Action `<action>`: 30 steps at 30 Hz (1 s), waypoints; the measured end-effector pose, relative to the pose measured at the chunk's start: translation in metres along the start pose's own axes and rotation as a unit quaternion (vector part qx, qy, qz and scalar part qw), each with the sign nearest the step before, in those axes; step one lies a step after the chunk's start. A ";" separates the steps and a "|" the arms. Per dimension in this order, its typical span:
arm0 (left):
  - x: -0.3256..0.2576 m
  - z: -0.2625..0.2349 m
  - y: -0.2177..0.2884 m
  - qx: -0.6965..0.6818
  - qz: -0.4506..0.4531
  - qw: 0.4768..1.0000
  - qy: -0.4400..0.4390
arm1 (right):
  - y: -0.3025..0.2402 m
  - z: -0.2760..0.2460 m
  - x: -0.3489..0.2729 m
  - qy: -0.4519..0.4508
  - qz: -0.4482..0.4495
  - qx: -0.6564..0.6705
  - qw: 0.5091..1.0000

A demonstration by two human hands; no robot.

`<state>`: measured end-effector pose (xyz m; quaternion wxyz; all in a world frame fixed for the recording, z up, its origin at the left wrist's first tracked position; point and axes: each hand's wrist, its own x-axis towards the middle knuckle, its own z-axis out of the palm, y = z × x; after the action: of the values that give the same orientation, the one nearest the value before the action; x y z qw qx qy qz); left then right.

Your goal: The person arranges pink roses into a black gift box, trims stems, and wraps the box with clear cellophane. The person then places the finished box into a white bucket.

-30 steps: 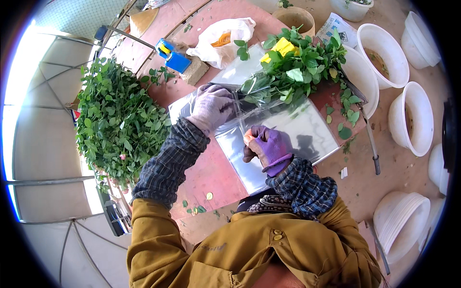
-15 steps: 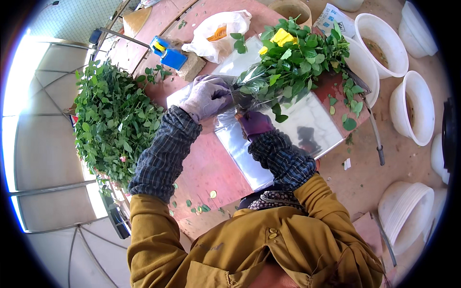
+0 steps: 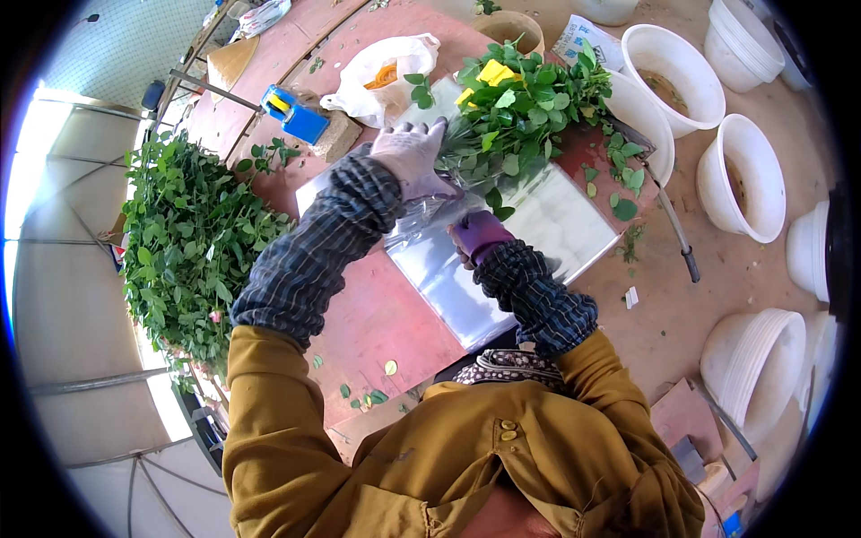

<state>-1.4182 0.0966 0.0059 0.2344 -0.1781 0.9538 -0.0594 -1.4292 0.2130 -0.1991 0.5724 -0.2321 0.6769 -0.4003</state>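
A leafy bunch of cut stems (image 3: pixel 529 117) with a yellow piece among its leaves lies across the table, its near-left end inside a clear plastic wrap (image 3: pixel 426 215). My left hand (image 3: pixel 413 160), in a pale purple-grey glove, rests on the left end of the wrap with fingers and thumb spread. In a darker purple glove, my right hand (image 3: pixel 482 237) is closed at the wrap's lower edge; its fingertips are partly hidden. Under both hands lies a stack of clear plastic sheets (image 3: pixel 574 220).
A big heap of leafy stems (image 3: pixel 197 242) stands at the left. A blue tape dispenser (image 3: pixel 294 117) sits by a brick (image 3: pixel 337 136), beside a white plastic bag (image 3: pixel 381 76). White tubs (image 3: pixel 743 179) stand at the right, near a metal bar with a dark grip (image 3: pixel 680 233).
My left hand has gone from a curled grip to spread fingers and shifted slightly up and right over the wrap. The right hand stays near the wrap's lower edge. The whole view has shifted slightly.
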 end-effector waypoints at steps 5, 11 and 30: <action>0.013 0.014 -0.002 -0.030 -0.002 1.000 0.008 | 0.014 -0.029 -0.079 0.006 -0.024 0.033 0.999; -0.064 0.006 -0.073 -0.263 0.042 0.961 0.080 | 0.018 -0.059 -0.146 0.040 0.005 0.244 0.969; -0.101 -0.093 -0.120 -0.874 0.313 0.199 0.314 | 0.088 -0.090 -0.230 0.081 -0.075 0.158 0.981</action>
<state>-1.3402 0.0251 0.1545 -0.3901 0.0775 0.3710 0.8391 -1.4482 0.4662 -0.1325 0.5138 -0.1556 0.6297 -0.5615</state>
